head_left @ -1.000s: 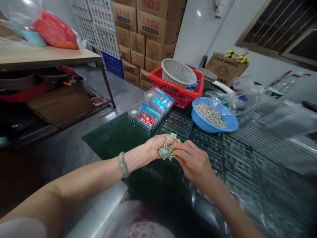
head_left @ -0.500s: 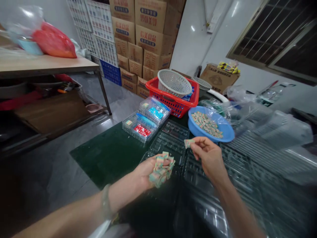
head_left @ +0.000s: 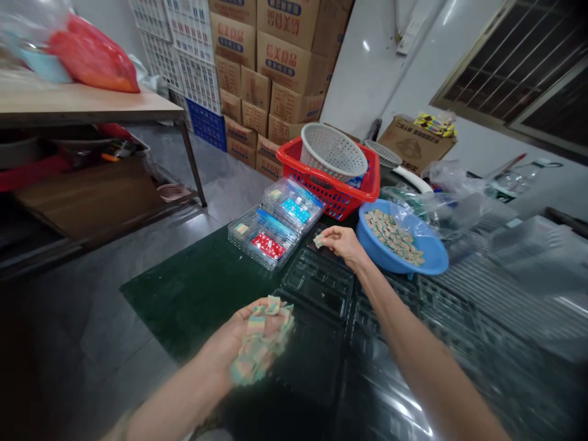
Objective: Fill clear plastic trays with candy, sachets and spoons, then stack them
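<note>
A heap of small striped candy pieces (head_left: 263, 340), pastel green, pink and cream, lies in my left hand (head_left: 225, 337), whose fingers curl around it above the dark green table. My right hand (head_left: 342, 242) pinches one such candy piece (head_left: 318, 241) between thumb and fingertips, over the far end of the clear plastic trays (head_left: 316, 278). Just right of that hand sits a blue basin (head_left: 434, 251) holding many more striped pieces. Beyond my left hand stand clear boxes (head_left: 271, 245) with red and blue packets and a pale piece inside.
A red basket (head_left: 331, 199) with a grey colander (head_left: 333, 150) stands at the back. Plastic bags and clear containers (head_left: 528, 251) crowd the right side. Cardboard boxes (head_left: 282, 55) are stacked behind, and another table (head_left: 92, 104) stands at the left.
My right hand has moved left and farther away with its candy piece, from in front of the basin to the far trays. My left hand, still full, has come nearer and to the left.
</note>
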Tool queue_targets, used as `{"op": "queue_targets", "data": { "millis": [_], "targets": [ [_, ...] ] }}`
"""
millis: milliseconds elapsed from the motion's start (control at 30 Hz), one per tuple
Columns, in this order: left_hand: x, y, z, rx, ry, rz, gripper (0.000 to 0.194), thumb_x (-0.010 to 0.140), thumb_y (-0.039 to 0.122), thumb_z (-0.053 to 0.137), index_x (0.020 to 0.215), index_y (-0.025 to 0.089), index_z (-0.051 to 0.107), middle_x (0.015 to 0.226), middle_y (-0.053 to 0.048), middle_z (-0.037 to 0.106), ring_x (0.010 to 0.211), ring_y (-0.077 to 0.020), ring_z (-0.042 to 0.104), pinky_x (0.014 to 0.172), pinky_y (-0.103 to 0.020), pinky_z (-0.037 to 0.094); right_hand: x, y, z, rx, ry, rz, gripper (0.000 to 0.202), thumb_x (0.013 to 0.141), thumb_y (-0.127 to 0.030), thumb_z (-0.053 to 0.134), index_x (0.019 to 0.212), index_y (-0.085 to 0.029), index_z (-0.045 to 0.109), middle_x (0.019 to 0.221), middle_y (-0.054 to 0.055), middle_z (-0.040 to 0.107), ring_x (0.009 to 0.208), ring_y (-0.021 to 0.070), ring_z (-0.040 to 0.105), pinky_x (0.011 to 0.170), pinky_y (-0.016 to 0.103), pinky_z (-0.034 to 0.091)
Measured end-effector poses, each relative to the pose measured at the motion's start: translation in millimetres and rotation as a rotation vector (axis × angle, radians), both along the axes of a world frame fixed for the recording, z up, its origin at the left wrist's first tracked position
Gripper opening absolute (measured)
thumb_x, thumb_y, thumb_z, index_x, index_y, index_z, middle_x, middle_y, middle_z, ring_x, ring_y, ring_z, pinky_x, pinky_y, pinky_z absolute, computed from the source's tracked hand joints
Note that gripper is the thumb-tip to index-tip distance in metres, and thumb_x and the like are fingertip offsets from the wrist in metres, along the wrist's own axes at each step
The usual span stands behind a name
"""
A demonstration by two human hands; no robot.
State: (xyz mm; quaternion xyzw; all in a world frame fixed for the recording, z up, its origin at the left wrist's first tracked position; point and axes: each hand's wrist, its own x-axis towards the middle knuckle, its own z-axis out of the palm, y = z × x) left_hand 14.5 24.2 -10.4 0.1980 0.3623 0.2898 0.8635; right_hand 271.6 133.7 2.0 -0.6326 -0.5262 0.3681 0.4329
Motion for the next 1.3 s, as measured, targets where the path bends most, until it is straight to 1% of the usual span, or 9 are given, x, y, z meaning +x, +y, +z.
{"op": "queue_targets", "data": {
  "millis": [100,233,400,533,767,900,1067,1167,1300],
  "targets": [
    [0,-2,3.9,0.017,0.010,-0.028,0.022,0.069,0.017,0.069,0.085,0.018,0.054,0.076,-0.003,0.057,0.059,-0.0125,0.058,0.047,-0.020,0.042,-2,18,-10.4,0.004,-0.128,0.035,0.013,0.056,-0.022,0.066,0.064,-0.014,0.060,0.059,0.002,0.064,0.053,0.0109,0.056,0.053,0.022,0.043],
    [1,-4,7.1,0.010,0.023,-0.050,0.021,0.069,0.020,0.069,0.083,0.019,0.052,0.072,-0.001,0.054,0.055,-0.0116,0.056,0.042,-0.019,0.037,-1,28,-14.3,-0.008,-0.341,0.057,0.002,0.057,-0.017,0.063,0.059,-0.017,0.063,0.057,-0.001,0.063,0.056,0.0116,0.057,0.057,0.022,0.042],
    [1,-4,4.2,-0.004,0.005,-0.053,0.024,0.070,0.018,0.068,0.087,0.019,0.053,0.074,-0.001,0.053,0.055,-0.0104,0.054,0.044,-0.019,0.037,1,30,-8.7,-0.034,-0.529,0.101,0.006,0.058,-0.015,0.061,0.059,-0.018,0.066,0.053,-0.003,0.061,0.052,0.0103,0.053,0.054,0.021,0.039],
    [2,-3,4.1,-0.002,-0.014,-0.044,0.022,0.070,0.016,0.067,0.087,0.019,0.054,0.076,-0.002,0.055,0.062,-0.0111,0.057,0.053,-0.021,0.042,1,28,-4.6,-0.050,-0.622,0.131,0.010,0.061,-0.015,0.058,0.060,-0.019,0.067,0.057,-0.003,0.063,0.053,0.0101,0.053,0.055,0.021,0.039],
    [8,-4,6.2,-0.002,-0.056,-0.051,0.017,0.070,0.013,0.066,0.078,0.019,0.052,0.072,0.000,0.054,0.059,-0.0095,0.055,0.053,-0.020,0.041,-13,19,-7.2,-0.032,-0.823,0.034,0.010,0.062,-0.017,0.057,0.063,-0.023,0.065,0.067,-0.001,0.061,0.063,0.0139,0.053,0.057,0.024,0.035],
    [8,-4,7.1,-0.012,-0.024,-0.057,0.020,0.070,0.014,0.067,0.082,0.019,0.052,0.074,-0.001,0.055,0.059,-0.0106,0.056,0.052,-0.020,0.041,-12,12,-7.2,0.025,-0.873,-0.001,0.014,0.064,-0.023,0.059,0.078,-0.023,0.063,0.077,0.001,0.060,0.068,0.0148,0.052,0.057,0.024,0.034],
    [5,-4,8.6,-0.011,-0.008,-0.035,0.022,0.069,0.015,0.068,0.084,0.019,0.053,0.073,-0.001,0.056,0.057,-0.0113,0.056,0.049,-0.020,0.040,-1,0,-2.2,0.118,-0.885,0.002,0.020,0.079,-0.022,0.046,0.085,-0.022,0.064,0.088,0.003,0.059,0.080,0.0154,0.053,0.064,0.025,0.036],
    [6,-4,9.4,-0.005,-0.029,-0.039,0.020,0.069,0.014,0.068,0.082,0.018,0.053,0.072,-0.001,0.056,0.054,-0.0111,0.054,0.044,-0.020,0.039,0,-5,-3.6,0.139,-0.872,0.028,0.017,0.077,-0.023,0.050,0.084,-0.023,0.066,0.087,0.003,0.059,0.080,0.0162,0.053,0.064,0.026,0.035],
    [9,-4,10.2,0.003,-0.072,-0.043,0.018,0.069,0.013,0.067,0.080,0.017,0.053,0.070,-0.001,0.055,0.049,-0.0088,0.051,0.041,-0.018,0.037,-1,-1,-13.6,0.123,-0.806,0.018,0.010,0.071,-0.026,0.056,0.072,-0.021,0.065,0.078,0.002,0.060,0.072,0.0153,0.053,0.058,0.025,0.033]
  ]
}}
